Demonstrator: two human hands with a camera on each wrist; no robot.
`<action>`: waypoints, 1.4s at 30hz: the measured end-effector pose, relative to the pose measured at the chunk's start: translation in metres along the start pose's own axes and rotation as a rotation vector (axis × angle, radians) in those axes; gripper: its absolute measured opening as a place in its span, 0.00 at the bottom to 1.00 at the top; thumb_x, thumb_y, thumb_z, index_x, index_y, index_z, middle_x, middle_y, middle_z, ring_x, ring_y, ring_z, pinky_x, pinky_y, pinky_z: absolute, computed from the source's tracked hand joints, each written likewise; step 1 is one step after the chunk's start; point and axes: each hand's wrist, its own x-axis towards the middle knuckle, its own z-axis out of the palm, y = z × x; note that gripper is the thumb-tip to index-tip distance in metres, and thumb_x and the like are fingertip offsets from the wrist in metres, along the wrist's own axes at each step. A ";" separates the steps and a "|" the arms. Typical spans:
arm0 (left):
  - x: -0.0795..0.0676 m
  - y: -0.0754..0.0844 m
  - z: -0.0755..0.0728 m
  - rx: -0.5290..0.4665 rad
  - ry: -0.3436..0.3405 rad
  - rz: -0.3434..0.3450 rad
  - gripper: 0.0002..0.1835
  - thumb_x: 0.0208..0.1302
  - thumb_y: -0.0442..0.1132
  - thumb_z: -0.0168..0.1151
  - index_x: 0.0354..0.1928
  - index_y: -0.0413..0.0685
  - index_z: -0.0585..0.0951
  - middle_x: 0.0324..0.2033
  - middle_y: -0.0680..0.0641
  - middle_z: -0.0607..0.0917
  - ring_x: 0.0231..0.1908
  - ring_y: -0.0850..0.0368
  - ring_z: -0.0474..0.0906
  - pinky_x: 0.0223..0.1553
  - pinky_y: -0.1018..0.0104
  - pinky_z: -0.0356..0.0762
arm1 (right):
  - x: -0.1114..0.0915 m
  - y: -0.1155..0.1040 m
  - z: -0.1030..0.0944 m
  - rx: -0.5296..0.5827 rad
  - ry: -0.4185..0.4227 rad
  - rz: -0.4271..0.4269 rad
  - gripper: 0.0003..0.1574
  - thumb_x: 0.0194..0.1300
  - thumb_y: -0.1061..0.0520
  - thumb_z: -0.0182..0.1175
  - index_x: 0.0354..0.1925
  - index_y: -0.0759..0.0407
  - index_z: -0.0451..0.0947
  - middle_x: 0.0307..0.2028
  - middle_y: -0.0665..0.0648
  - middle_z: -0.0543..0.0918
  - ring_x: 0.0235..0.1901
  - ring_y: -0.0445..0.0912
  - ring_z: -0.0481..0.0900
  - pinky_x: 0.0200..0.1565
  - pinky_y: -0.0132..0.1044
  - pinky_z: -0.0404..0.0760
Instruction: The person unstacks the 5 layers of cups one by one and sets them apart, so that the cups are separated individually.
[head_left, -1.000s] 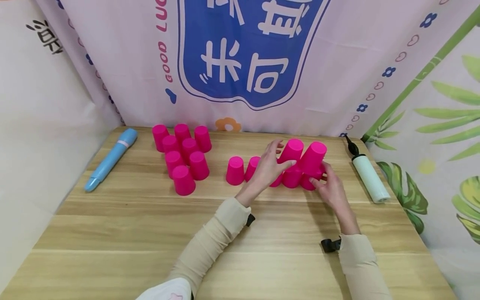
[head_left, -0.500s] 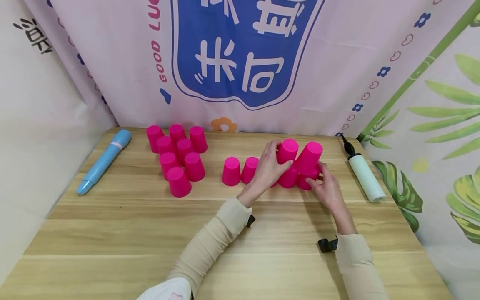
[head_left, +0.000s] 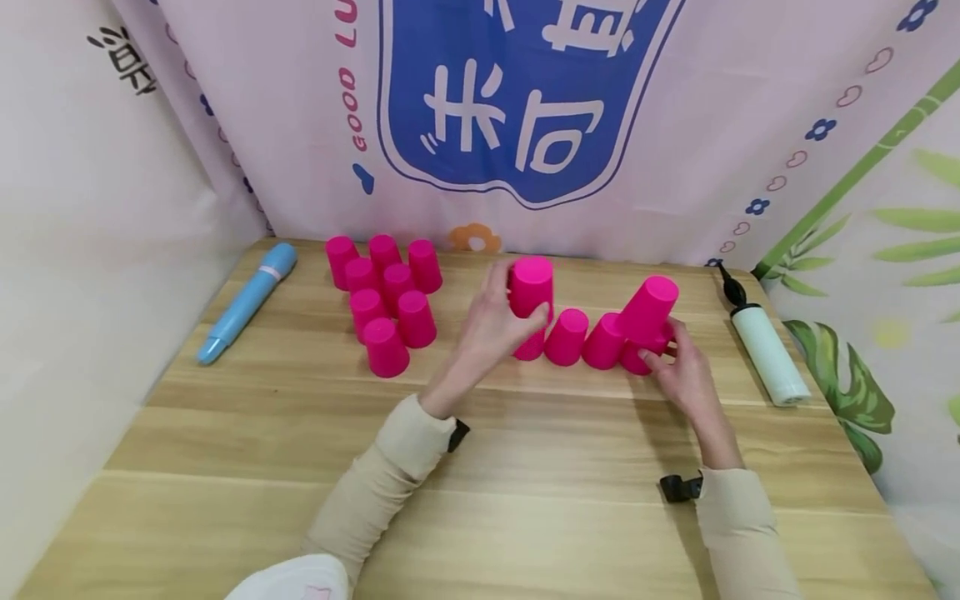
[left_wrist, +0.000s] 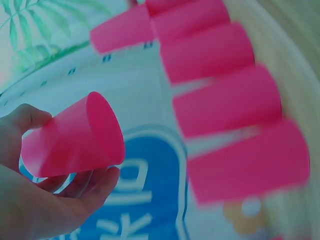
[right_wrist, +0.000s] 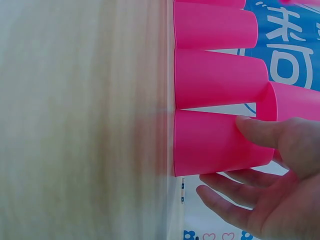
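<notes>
Behind the wooden tabletop [head_left: 540, 517] hangs a printed cloth [head_left: 285, 150]. On the tabletop stands a row of pink cups [head_left: 566, 337], mouths down. Above the left part of this row, the left hand [head_left: 495, 321] holds a single cup [left_wrist: 65, 137] between thumb and fingers, which are spread to its width. At the row's right end, the right hand [head_left: 686, 367] has its thumb and fingers about the end cup [right_wrist: 217, 145]. The upper cup [head_left: 650, 307] sits on top there. More cups [head_left: 387, 348] stand left of the row.
</notes>
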 end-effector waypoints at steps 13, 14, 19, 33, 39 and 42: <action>-0.019 -0.029 -0.130 0.084 0.149 -0.138 0.34 0.55 0.34 0.67 0.60 0.35 0.61 0.54 0.37 0.71 0.52 0.44 0.73 0.52 0.51 0.76 | -0.001 -0.002 -0.003 0.002 -0.017 0.014 0.40 0.65 0.66 0.60 0.70 0.68 0.53 0.59 0.73 0.69 0.57 0.67 0.69 0.56 0.61 0.71; -0.019 -0.034 -0.140 0.072 0.158 -0.166 0.34 0.55 0.33 0.66 0.61 0.35 0.60 0.54 0.37 0.71 0.53 0.44 0.72 0.52 0.50 0.76 | 0.000 -0.002 -0.003 0.001 -0.015 0.014 0.40 0.65 0.66 0.60 0.70 0.68 0.53 0.59 0.73 0.69 0.57 0.67 0.69 0.56 0.61 0.71; -0.019 -0.054 -0.179 0.120 0.202 -0.306 0.36 0.58 0.37 0.63 0.64 0.37 0.56 0.58 0.36 0.68 0.57 0.42 0.68 0.55 0.46 0.73 | -0.001 -0.004 -0.004 0.004 -0.017 0.011 0.40 0.65 0.66 0.60 0.70 0.69 0.53 0.59 0.74 0.69 0.57 0.67 0.69 0.56 0.61 0.71; -0.020 -0.125 -0.203 0.279 0.135 -0.478 0.39 0.59 0.35 0.62 0.66 0.30 0.52 0.59 0.27 0.64 0.56 0.32 0.66 0.57 0.41 0.69 | -0.001 0.001 0.000 0.016 -0.012 -0.005 0.41 0.64 0.67 0.60 0.70 0.68 0.53 0.58 0.74 0.70 0.56 0.67 0.70 0.55 0.60 0.72; -0.022 -0.152 -0.197 0.268 0.124 -0.504 0.39 0.59 0.33 0.61 0.66 0.28 0.51 0.59 0.26 0.63 0.57 0.30 0.66 0.58 0.41 0.68 | 0.000 0.001 -0.001 0.010 -0.008 0.001 0.41 0.64 0.66 0.60 0.70 0.67 0.53 0.59 0.73 0.70 0.56 0.66 0.69 0.55 0.60 0.72; -0.022 -0.161 -0.194 0.269 0.111 -0.514 0.38 0.59 0.33 0.61 0.66 0.28 0.52 0.58 0.26 0.65 0.57 0.31 0.66 0.59 0.42 0.67 | -0.001 0.000 -0.001 0.013 -0.007 0.005 0.41 0.64 0.66 0.60 0.70 0.67 0.53 0.59 0.73 0.70 0.56 0.66 0.69 0.55 0.60 0.72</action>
